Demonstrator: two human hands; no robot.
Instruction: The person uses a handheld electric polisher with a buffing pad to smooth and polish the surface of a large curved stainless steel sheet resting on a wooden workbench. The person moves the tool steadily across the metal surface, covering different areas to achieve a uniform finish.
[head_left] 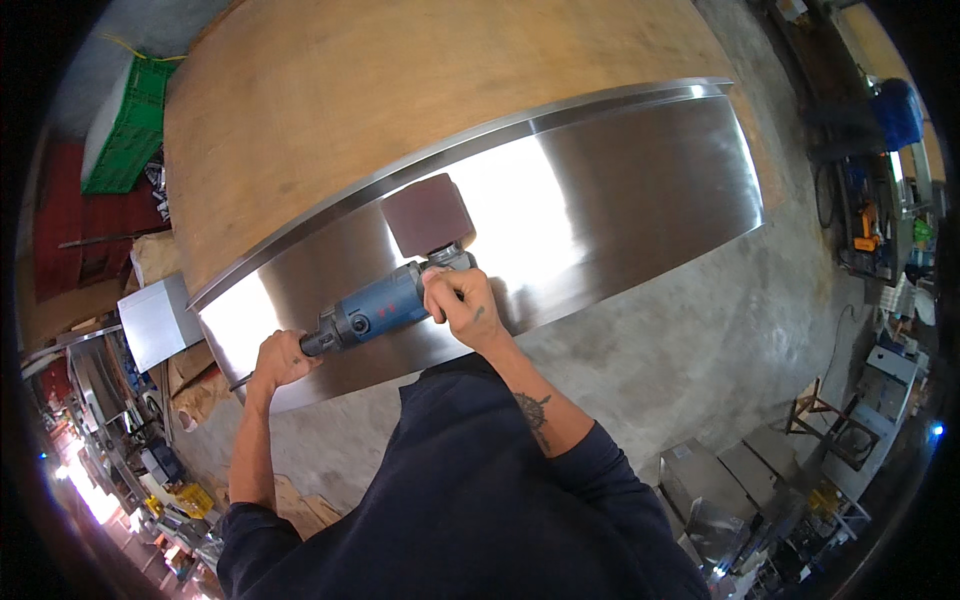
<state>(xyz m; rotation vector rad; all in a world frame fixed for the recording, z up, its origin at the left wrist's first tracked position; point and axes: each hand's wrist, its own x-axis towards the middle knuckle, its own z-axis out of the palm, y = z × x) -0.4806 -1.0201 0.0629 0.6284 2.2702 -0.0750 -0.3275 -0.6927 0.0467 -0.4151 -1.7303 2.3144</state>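
step: sanding steel sheet (pixel 600 200) | left hand (pixel 280 360) grips sander (pixel 385 305) tail at 8 o'clock | right hand (pixel 462 305) clasps its neck | drum (pixel 428 215) on sheet | next: likely steady, even pressure along sheet

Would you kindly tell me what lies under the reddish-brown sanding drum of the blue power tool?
The sanding drum rests on a shiny steel sheet lying on a wooden board. The patch of steel directly beneath the drum is covered.

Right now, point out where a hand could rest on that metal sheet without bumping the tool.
The steel sheet is bare to the right of the sanding drum, up to its far edge. The lower left is crowded: the left hand and right hand grip the blue power tool.
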